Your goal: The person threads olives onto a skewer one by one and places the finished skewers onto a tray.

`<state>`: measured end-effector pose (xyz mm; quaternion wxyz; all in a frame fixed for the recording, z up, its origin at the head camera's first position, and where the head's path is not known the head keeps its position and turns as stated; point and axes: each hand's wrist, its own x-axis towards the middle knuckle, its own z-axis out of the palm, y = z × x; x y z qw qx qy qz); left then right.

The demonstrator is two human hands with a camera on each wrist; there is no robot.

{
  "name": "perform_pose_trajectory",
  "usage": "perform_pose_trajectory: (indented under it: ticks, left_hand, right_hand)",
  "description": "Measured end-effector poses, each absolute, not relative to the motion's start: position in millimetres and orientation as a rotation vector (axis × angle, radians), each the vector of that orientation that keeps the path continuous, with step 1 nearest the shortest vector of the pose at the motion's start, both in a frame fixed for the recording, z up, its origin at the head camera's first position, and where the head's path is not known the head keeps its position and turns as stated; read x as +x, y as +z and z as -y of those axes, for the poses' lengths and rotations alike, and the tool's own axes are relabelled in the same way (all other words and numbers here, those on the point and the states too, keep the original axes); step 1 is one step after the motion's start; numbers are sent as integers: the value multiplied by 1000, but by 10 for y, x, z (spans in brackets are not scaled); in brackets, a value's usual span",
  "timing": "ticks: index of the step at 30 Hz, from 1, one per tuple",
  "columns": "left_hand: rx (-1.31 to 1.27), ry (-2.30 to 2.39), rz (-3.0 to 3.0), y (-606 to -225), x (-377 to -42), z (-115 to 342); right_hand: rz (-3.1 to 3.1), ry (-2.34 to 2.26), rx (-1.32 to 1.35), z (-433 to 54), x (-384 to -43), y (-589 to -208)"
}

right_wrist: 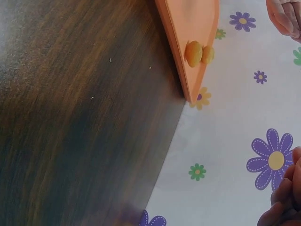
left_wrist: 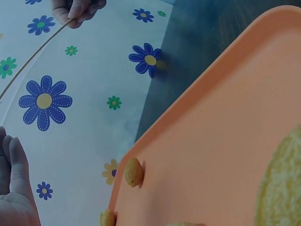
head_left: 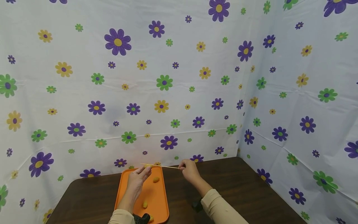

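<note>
A: What does the right hand hold?

B: Its fingers pinch a thin stick near one end, presumably to leave most of its length free.

A: And the left hand?

B: It is raised near the other end; whether its fingers grip anything cannot be told (a yellow lump shows by the fingertips, but may lie on the orange tray behind).

A: Where are the other lumps?

B: Spread over the tray, on the dark tabletop below that hand, probably for easy reach.

A: Do the wrist views add anything?

B: The right one shows two lumps close together near a tray corner, plus pale crumbs the head view misses. Only the head view shows the whole stick.
</note>
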<state>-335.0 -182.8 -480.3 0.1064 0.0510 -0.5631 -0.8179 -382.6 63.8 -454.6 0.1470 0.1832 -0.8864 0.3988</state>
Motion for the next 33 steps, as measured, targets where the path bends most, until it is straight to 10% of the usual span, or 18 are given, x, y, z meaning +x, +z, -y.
perform_pose_trajectory:
  ticks: [33]
  left_hand:
    - [104, -2345, 1827, -4791, -3315, 1818]
  right_hand:
    - [2536, 1120, 535, -546, -3771, -4490]
